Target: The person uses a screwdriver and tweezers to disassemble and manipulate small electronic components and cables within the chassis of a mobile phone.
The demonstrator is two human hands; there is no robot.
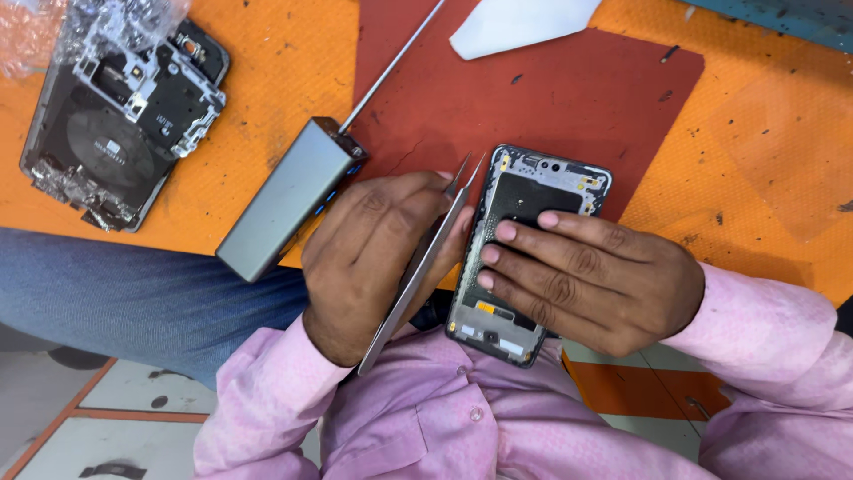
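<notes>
Counter (249, 62): orange, filling the top half of the frame, my blue-jeaned leg below it at left.
Mat (551, 98): dark red, upper centre, lying on the counter, with a white scrap (520, 22) at its top edge.
Second phone (120, 124): upper left, back off, its insides bare, crinkled clear plastic over its top end.
Grey box (289, 200): a long metal block left of centre, a thin rod running from its far end toward the top of the frame.
Open phone (529, 253): centre of the frame, back cover off, lower end over the counter's edge above my pink shirt.
Right hand (591, 280): fingers laid flat across the open phone, pressing on it, closed on nothing.
Left hand (378, 258): just left of the phone, curled around the tweezers.
Tweezers (426, 258): silver, tips near the phone's top left corner; I cannot tell whether they touch it.
</notes>
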